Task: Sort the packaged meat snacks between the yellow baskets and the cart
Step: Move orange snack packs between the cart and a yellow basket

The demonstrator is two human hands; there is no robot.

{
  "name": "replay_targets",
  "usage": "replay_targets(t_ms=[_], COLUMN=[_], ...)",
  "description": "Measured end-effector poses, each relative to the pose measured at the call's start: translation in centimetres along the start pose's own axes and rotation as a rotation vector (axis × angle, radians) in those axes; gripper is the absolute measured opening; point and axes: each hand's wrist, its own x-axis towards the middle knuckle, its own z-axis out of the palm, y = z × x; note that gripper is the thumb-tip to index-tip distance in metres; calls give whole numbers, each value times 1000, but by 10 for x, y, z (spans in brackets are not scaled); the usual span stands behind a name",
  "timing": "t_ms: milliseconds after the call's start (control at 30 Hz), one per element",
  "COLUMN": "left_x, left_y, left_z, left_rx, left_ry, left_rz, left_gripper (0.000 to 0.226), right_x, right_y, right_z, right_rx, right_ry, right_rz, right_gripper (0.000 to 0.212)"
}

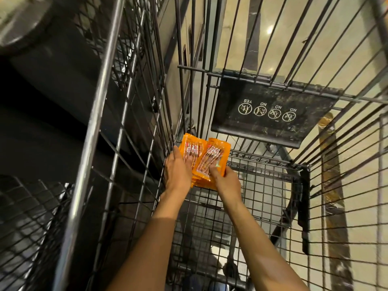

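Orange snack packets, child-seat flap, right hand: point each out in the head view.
orange snack packets (194, 151): head view, clear window of the left packet.
child-seat flap (270, 124): head view, black panel below the icons.
right hand (225, 181): head view, back of the hand.

Dim, warm indoor light. Ceiling-lamp glare spot on glossy floor (270, 29) top right. Left side deep shadow, motion-blurred. Strong wide-angle bowing of cart (262, 164) wires at frame edges. Centre sharp.
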Motion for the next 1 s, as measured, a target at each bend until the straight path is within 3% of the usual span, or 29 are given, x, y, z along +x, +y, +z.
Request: replay_targets(t_ms=[267,367,700,1000], left_x=[-19,-36,-186,-401], left_y=[5,9,33,-21], left_z=[-13,-24,-101,-200], left_rx=[102,84,-71,-231], left_ry=[29,50,0,278], left_rz=[112,170,314,318], left_gripper=[57,49,40,24], right_x=[-11,-28,-187,-371], right_y=[-1,-8,-54,-78], right_z=[-8,-20,-88,-144], right_rx=[-25,-46,-135,-231], right_ry=[64,139,48,-187], right_rz=[37,57,-261,-606], right_gripper=[27,40,17,20])
